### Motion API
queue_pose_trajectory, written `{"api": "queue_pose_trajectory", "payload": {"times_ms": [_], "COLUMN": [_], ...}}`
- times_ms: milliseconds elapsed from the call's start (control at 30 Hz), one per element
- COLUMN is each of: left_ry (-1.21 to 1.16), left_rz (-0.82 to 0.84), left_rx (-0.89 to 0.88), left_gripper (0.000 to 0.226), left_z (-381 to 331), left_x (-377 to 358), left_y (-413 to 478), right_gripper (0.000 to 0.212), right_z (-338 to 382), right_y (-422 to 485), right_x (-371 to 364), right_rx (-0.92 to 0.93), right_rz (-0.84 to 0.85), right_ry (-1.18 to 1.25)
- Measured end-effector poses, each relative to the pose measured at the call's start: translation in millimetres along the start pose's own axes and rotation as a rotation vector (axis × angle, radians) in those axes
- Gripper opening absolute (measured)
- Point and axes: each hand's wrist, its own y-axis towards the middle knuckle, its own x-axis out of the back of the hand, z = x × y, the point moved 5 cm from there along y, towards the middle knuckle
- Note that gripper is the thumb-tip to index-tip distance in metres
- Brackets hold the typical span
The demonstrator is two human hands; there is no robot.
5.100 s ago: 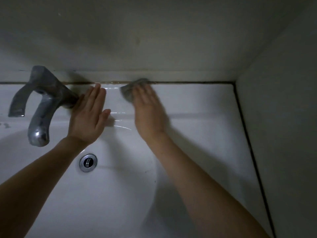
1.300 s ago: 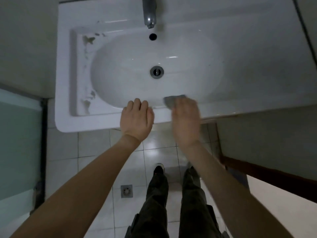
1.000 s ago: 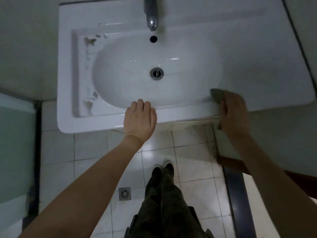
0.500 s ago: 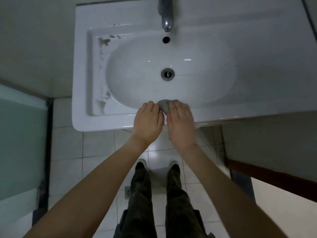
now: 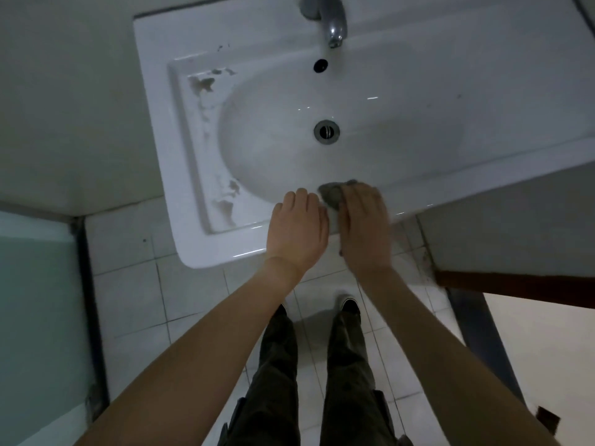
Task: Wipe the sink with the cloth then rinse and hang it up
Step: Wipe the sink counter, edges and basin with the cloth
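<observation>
A white sink (image 5: pixel 167 162) fills the upper part of the head view, with a round drain (image 5: pixel 326 132) in the bowl and a metal tap (image 5: pixel 331 24) at the back. My right hand (image 5: pixel 365 230) presses a grey cloth (image 5: pixel 333 193) onto the sink's front rim; only the cloth's front end shows past my fingers. My left hand (image 5: pixel 297 231) lies flat on the same rim just to the left, fingers together, holding nothing.
Chipped, stained patches (image 5: pixel 206 91) mark the sink's left ledge. Below are pale floor tiles (image 5: pixel 128 284), my legs and shoes (image 5: pixel 349 305). A glass panel (image 5: pixel 35 300) stands at left, a dark wooden edge (image 5: pixel 515 284) at right.
My right hand swept the cloth along the front rim out to the right, then back beside my left hand. The left hand stayed on the rim. The view shifted slightly.
</observation>
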Motion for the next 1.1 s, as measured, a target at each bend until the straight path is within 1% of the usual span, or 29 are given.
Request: {"api": "queue_pose_trajectory", "payload": {"times_ms": [67, 100, 133, 167, 267, 333, 367, 433, 467, 500, 567, 600, 667, 767, 867, 933, 1000, 1067, 1100], "left_ry": [-0.014, -0.011, -0.011, -0.011, -0.019, -0.03, -0.031, -0.028, -0.022, -0.016, -0.012, -0.008, -0.053, -0.201, -0.189, -0.144, -0.167, -0.333, -0.444], "left_rz": [0.012, 0.019, 0.024, 0.027, 0.018, 0.012, 0.007, 0.001, 0.002, 0.007, 0.046, 0.078, 0.118, 0.048, -0.099, -0.177, -0.167, -0.081, -0.041], "left_rx": [-0.009, -0.01, -0.01, -0.008, 0.007, 0.012, 0.02, 0.029, 0.031, 0.033, 0.037, 0.039, 0.046, 0.043, 0.044, 0.14, 0.31, 0.469, 0.525], "left_gripper": [0.024, 0.025, 0.026, 0.027, 0.029, 0.027, 0.027, 0.028, 0.029, 0.029, 0.027, 0.026, 0.03, 0.03, 0.035, 0.044, 0.056, 0.064, 0.063], "left_z": [0.7, 0.7, 0.8, 0.7, 0.0, -1.5, -2.0, -2.7, -2.6, -2.3, -1.4, -1.1, -0.2, 6.2, 45.8, 98.3, 154.9, 192.6, 201.0], "left_x": [0.6, 1.0, 1.7, 2.0, 1.8, 0.8, -0.1, -1.3, -1.3, -1.5, -2.1, -2.2, 3.5, 30.7, 74.1, 93.2, 96.9, 84.8, 74.8], "left_y": [-0.8, -1.3, -1.6, -1.6, -1.5, -2.0, -1.4, -0.9, -1.5, -1.5, -0.3, -0.2, -0.7, 1.4, 3.3, 5.0, 5.0, 2.0, 0.2], "right_gripper": [0.035, 0.036, 0.035, 0.032, 0.031, 0.035, 0.038, 0.041, 0.038, 0.033, 0.034, 0.036, 0.04, 0.043, 0.041, 0.042, 0.043, 0.04, 0.038], "right_z": [18.5, 13.4, -0.3, -18.7, -92.2, -124.2, -126.9, -106.9, -84.6, -55.3, -1.2, 12.9, 14.7, 7.7, 14.3, 20.0, 19.7, 20.8, 25.6], "right_y": [-3.7, -1.0, 2.1, 6.5, 19.8, 24.2, 26.1, 25.4, 20.2, 11.6, -5.1, -7.9, -8.1, -7.6, -5.1, -5.1, -6.3, -5.6, -5.9], "right_x": [-12.4, -9.9, -2.4, 10.0, 46.7, 59.3, 60.5, 52.3, 41.5, 27.7, -0.7, -8.9, -16.6, -13.5, -2.9, 1.4, 0.0, -2.1, -4.5], "right_rx": [0.154, 0.213, 0.215, 0.157, -0.103, -0.203, -0.222, -0.26, -0.24, -0.179, -0.02, 0.023, 0.048, 0.124, 0.064, 0.042, 0.013, -0.078, -0.12], "right_rz": [0.071, 0.107, 0.132, 0.137, 0.016, -0.002, -0.02, -0.062, -0.059, -0.034, 0.01, 0.018, 0.052, 0.143, 0.094, 0.071, 0.057, 0.047, 0.041], "right_ry": [-0.025, -0.021, -0.003, 0.014, -0.05, -0.063, -0.068, -0.07, -0.057, -0.044, -0.028, -0.017, -0.015, -0.063, -0.004, 0.03, 0.036, 0.034, 0.02]}}
